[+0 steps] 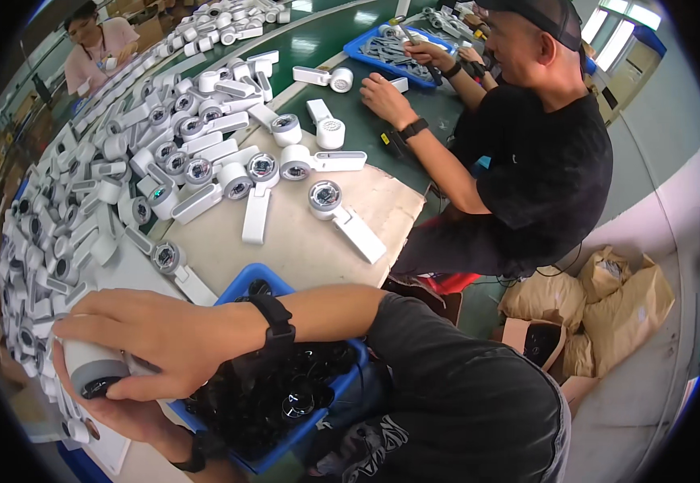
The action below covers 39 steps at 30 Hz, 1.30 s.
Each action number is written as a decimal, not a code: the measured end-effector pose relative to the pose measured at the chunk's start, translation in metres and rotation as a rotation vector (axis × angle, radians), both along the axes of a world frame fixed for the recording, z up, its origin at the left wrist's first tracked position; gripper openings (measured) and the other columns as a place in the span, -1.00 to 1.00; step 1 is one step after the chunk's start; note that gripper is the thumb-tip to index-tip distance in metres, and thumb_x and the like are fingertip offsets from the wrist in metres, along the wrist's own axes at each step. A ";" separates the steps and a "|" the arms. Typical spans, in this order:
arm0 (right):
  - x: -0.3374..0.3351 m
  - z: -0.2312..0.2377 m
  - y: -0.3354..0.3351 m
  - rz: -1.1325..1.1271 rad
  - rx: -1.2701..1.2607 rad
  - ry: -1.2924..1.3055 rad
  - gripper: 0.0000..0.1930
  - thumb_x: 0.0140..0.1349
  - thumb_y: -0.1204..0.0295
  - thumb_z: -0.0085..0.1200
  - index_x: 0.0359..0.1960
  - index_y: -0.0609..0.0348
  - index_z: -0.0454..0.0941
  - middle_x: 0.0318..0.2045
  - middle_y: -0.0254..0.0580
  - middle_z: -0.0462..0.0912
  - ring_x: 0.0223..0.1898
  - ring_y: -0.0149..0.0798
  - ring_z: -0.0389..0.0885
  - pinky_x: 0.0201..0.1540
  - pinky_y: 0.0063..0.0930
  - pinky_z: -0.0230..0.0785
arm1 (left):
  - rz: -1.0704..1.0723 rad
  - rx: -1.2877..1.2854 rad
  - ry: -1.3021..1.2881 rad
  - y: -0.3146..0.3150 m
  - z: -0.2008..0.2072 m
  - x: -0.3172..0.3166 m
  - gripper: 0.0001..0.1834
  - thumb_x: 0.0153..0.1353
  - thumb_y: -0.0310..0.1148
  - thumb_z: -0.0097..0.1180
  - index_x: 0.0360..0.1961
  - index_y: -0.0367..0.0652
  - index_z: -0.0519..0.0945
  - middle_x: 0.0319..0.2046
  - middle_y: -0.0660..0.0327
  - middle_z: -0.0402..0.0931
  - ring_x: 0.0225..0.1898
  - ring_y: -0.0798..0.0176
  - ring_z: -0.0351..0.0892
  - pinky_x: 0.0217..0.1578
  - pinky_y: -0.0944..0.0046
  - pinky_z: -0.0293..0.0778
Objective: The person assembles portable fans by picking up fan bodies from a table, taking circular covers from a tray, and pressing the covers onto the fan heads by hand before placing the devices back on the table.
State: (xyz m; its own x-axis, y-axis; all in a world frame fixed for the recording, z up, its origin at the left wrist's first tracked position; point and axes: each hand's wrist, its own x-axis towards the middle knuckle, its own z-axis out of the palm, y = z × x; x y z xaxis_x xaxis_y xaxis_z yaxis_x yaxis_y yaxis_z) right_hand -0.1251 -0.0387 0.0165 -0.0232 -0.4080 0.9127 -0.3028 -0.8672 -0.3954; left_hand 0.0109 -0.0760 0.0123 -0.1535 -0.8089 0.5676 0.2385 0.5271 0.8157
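Note:
A white handheld fan with a grey ring and a dark round face (96, 378) is between my hands at the lower left. My right hand (165, 334) wraps over its top, the thumb at the edge of the dark face. From below, my left hand (136, 423) closes around the same fan; part of that hand is hidden. Under my right forearm stands a blue bin (358, 378) full of glossy black round caps (285, 402). Beyond my wrist, a white handheld fan (350, 221) with exposed circuitry in its round head lies on the cardboard.
White fans (197, 169) pile up along the left and far side of the table. At the right, a co-worker in black (527, 161) holds a tool near a blue tray (354, 50) of grey parts. Another person (96, 48) sits far left. Brown paper sacks (631, 322) stand on the floor.

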 end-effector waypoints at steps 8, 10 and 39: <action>0.001 0.003 0.003 0.055 0.013 -0.030 -0.34 0.08 0.23 0.17 0.21 0.26 0.30 -0.02 0.11 0.48 -0.02 0.17 0.47 0.00 -0.09 0.35 | 0.041 -0.006 0.013 0.004 -0.002 0.002 -0.08 0.32 0.34 -0.36 0.36 -0.30 0.15 0.29 -0.12 0.20 0.27 -0.13 0.29 0.20 -0.10 0.30; -0.005 0.007 0.006 0.063 0.046 -0.001 -0.35 0.09 0.24 0.17 0.21 0.25 0.30 -0.02 0.12 0.49 -0.02 0.17 0.47 0.00 -0.10 0.35 | 0.066 -0.070 -0.011 -0.001 -0.003 0.004 -0.09 0.31 0.32 -0.33 0.35 -0.32 0.17 0.26 -0.12 0.24 0.24 -0.11 0.32 0.18 -0.09 0.31; 0.003 -0.003 -0.002 0.147 0.269 -0.219 -0.26 -0.08 0.32 0.37 0.12 0.24 0.22 -0.12 0.07 0.47 -0.12 -0.03 0.53 -0.08 -0.28 0.41 | -0.046 -0.089 -0.203 -0.001 -0.006 0.011 0.10 0.15 0.50 -0.13 0.35 -0.33 0.21 0.29 -0.11 0.18 0.24 -0.13 0.33 0.12 -0.05 0.42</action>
